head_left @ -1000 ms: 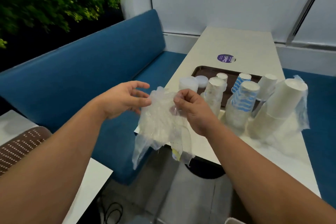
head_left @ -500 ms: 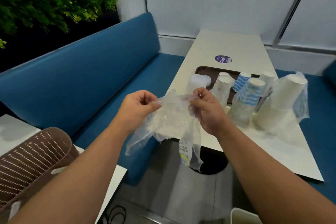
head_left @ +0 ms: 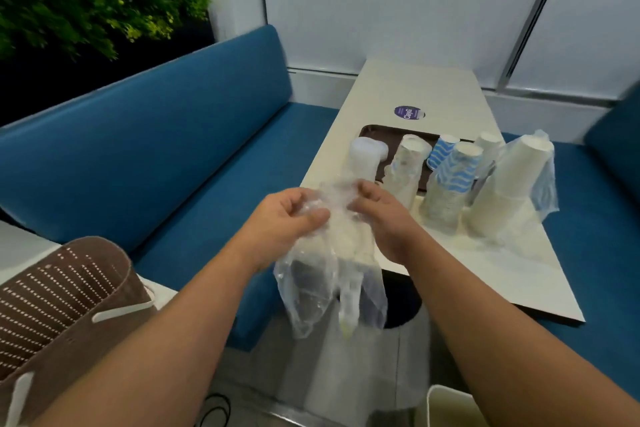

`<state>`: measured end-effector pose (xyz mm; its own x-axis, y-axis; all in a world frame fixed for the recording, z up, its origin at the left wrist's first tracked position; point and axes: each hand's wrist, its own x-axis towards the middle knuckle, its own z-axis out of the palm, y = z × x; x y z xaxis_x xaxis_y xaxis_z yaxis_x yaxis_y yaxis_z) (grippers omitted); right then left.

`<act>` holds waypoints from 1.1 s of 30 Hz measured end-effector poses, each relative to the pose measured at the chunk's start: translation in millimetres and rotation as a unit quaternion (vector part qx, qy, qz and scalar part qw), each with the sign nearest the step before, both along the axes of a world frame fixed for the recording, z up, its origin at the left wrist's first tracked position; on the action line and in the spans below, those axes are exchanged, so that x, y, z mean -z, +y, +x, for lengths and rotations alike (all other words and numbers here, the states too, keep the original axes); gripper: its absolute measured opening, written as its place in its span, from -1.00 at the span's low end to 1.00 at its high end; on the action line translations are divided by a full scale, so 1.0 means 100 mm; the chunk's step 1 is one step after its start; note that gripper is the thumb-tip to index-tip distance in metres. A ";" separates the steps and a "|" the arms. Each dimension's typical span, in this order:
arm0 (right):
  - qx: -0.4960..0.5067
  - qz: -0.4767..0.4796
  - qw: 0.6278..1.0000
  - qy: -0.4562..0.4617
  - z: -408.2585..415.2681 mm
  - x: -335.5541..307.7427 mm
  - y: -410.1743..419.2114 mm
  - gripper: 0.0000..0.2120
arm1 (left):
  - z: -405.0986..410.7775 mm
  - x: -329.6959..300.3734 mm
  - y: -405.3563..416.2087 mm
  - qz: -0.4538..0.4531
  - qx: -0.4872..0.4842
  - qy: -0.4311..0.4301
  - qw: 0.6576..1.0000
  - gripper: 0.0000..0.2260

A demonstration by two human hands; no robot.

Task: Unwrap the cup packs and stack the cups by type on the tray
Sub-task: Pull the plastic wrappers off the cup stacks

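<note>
My left hand (head_left: 282, 218) and my right hand (head_left: 382, 215) both grip a crumpled clear plastic wrapper (head_left: 329, 270), which hangs down in front of the table's near edge. On the white table (head_left: 398, 87) lies a brown tray (head_left: 372, 132). Standing on and near it are a clear plastic cup stack (head_left: 363, 158), a patterned cup stack (head_left: 407, 166), two blue-striped cup stacks (head_left: 453, 177) (head_left: 441, 151), a small white stack (head_left: 488, 149) and a large white cup stack (head_left: 509, 184) still partly in its wrap.
A blue bench (head_left: 156, 135) runs along the left, with plants (head_left: 79, 0) behind it. A brown perforated basket (head_left: 62, 305) sits at the lower left. A white bin rim (head_left: 446, 406) shows at the bottom edge. A purple sticker (head_left: 408, 112) marks the table.
My hands have come closer together, bunching the wrapper between them. The view has shifted, bringing the brown basket further into sight at the lower left.
</note>
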<state>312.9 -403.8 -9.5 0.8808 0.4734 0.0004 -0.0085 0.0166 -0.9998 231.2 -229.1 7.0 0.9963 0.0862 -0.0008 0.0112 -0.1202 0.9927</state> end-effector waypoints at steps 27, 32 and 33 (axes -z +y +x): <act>-0.112 0.136 0.984 0.000 0.16 -0.20 -0.47 -0.77 | -0.03 -0.19 -0.59 0.119 -0.156 -0.069 0.978 -0.93; -0.046 0.102 0.993 -0.047 0.13 -0.23 -0.42 -0.83 | -0.11 -0.20 -0.33 0.093 -0.164 -0.054 0.981 -0.91; -0.039 0.106 0.993 -0.042 0.13 -0.21 -0.41 -0.76 | -0.13 -0.19 -0.33 0.090 -0.161 -0.050 0.982 -0.91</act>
<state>325.6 -444.6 11.8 0.8342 0.5216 0.1790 0.0648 0.2297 -0.9711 218.7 -261.8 25.8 0.9115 0.3868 0.1398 -0.0189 -0.3001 0.9537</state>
